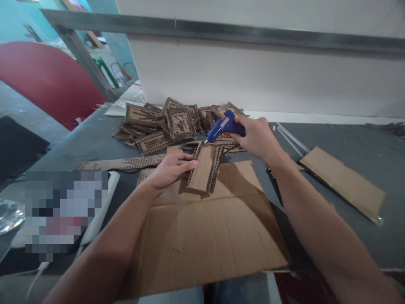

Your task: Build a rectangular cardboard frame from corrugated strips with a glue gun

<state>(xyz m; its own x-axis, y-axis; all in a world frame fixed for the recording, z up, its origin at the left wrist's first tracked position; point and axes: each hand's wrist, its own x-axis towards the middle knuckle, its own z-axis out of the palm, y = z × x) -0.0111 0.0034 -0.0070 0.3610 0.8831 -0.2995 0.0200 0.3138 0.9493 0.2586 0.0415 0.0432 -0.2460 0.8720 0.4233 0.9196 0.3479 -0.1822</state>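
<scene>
My left hand (pixel 172 171) grips a small rectangular cardboard piece (pixel 204 169) by its left side, thumb on top. Strips with exposed corrugation run along both long sides of this piece. In my right hand (pixel 257 137) is a blue hot glue gun (pixel 223 124), its nozzle pointing down and left at the far left corner of the piece. I cannot make out whether the nozzle touches the cardboard. Beneath lies a large flat cardboard sheet (pixel 205 236).
Several corrugated-edged cardboard pieces (pixel 182 122) are heaped behind the hands. Left are a cardboard strip (pixel 126 163) and a blurred-out device (pixel 66 211) with a cable. A cardboard block (pixel 344 181) and clear glue sticks (pixel 291 139) lie right. A metal bar (pixel 221 33) crosses the back.
</scene>
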